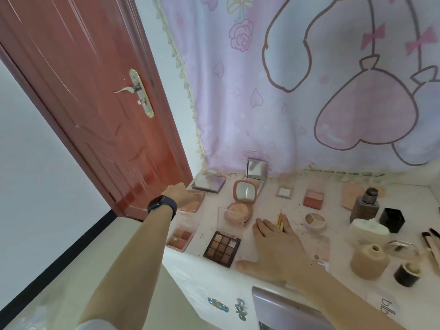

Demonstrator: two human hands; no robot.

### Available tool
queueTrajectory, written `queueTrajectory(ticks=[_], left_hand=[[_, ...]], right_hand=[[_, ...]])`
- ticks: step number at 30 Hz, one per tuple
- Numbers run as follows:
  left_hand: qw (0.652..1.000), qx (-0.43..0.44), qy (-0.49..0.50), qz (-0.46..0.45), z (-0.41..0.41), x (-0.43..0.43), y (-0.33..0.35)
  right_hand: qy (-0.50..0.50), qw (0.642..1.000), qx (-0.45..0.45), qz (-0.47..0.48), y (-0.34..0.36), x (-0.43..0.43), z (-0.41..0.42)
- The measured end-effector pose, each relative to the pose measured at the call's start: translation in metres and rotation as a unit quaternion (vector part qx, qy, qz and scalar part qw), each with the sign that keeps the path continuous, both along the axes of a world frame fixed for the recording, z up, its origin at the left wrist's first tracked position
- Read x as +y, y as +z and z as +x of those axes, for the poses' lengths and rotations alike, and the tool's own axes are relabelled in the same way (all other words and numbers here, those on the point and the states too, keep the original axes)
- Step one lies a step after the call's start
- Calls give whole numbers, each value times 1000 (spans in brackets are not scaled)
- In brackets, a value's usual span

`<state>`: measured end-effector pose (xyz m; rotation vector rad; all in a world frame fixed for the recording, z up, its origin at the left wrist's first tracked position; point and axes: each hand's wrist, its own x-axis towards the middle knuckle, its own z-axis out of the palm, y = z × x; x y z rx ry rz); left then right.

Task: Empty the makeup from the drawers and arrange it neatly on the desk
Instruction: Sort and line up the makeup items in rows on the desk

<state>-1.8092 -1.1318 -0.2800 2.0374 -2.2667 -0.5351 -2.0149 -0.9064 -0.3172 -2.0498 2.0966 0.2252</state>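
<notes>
Gold sticks [280,219] lie between the right hand's [277,250] straight fingers [261,229].

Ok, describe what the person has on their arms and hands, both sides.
The left arm is bare from the wrist up to the edge of a light-coloured sleeve near the elbow. A dark smartwatch with a rounded face sits on a dark band at the wrist. The left hand is blurred and no ring shows. The right arm and right hand are bare: no watch, sleeve or ring is visible.
</notes>
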Motion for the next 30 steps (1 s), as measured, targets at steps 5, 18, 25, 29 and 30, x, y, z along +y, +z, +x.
queueTrajectory(ticks=[5,18,25,29,30], left_hand=[[998,-63,-12,3,-13,-2,-7],[917,399,-21,19,5,83,67],[919,348,-181,40,-26,198,108],[926,285,-247,17,-51,242,88],[922,301,-245,0,-55,250,82]], right_hand=[[-1,1000,-11,0,-2,0,0],[-15,993,-113,6,35,13,-14],[-234,686,-686,-69,91,64,-21],[-233,630,-738,-70,90,92,-23],[-244,617,-744,-83,86,98,-25]])
